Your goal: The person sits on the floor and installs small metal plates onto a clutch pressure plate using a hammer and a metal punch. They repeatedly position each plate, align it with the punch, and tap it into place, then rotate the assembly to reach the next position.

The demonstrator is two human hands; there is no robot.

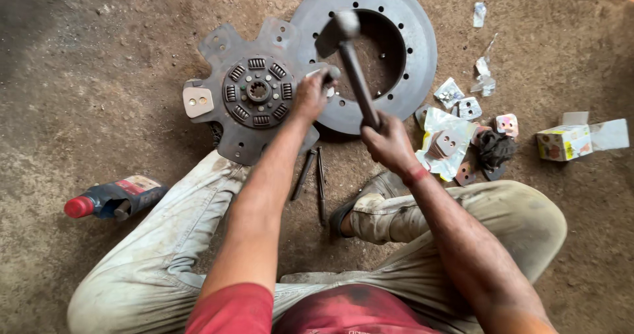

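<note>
I sit on a dirt floor with a clutch disc (pixel 247 93) in front of me, its paddle arms spread around a splined hub. My left hand (pixel 310 96) grips a short metal punch (pixel 331 74) set upright on the disc's right arm. My right hand (pixel 386 142) is closed on the handle of a hammer (pixel 350 57), whose head is raised above the punch. A large grey metal ring plate (pixel 409 50) lies under the disc's right edge.
Friction pads and torn foil wrappers (pixel 452 139) lie to the right, with a small cardboard box (pixel 564 141) beyond. A bottle with a red cap (pixel 112 199) lies at left. Two thin dark rods (pixel 314 175) rest between my legs.
</note>
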